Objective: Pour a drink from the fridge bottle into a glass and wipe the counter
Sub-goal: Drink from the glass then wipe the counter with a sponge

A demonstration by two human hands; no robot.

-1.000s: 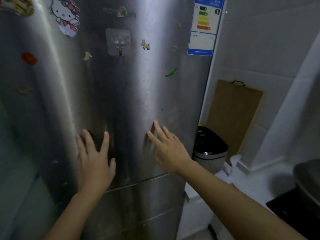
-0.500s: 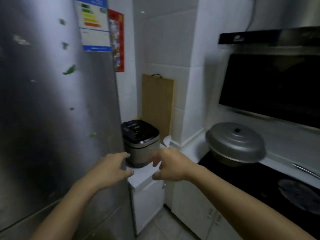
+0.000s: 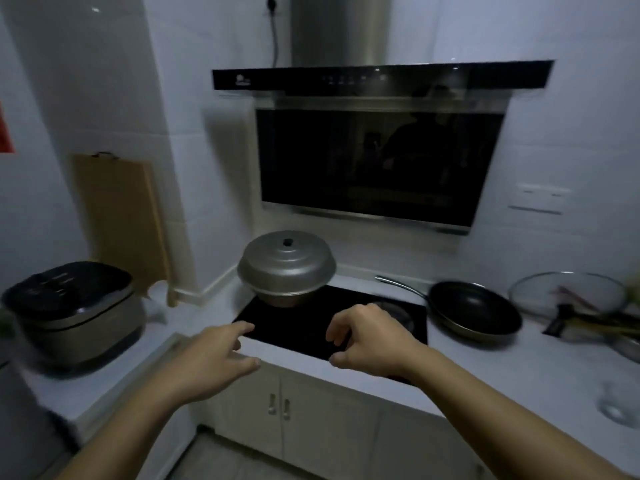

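Note:
My left hand (image 3: 211, 358) hovers over the front edge of the white counter (image 3: 485, 362), fingers apart and holding nothing. My right hand (image 3: 369, 337) hangs above the black cooktop (image 3: 304, 323), fingers loosely curled and empty. A clear glass (image 3: 620, 403) stands blurred on the counter at the far right edge. No bottle shows, and only a grey sliver of the fridge (image 3: 10, 403) remains at the lower left.
A lidded metal pot (image 3: 286, 265) sits on the cooktop's back left. A black frying pan (image 3: 474, 310) lies to its right, then a glass bowl (image 3: 568, 292) and utensils. A rice cooker (image 3: 72, 313) and wooden cutting board (image 3: 119, 216) stand at left. Range hood (image 3: 377, 147) overhead.
The view has swung right from the fridge door to the stove counter. Both hands left the fridge door and now hang over the counter, empty.

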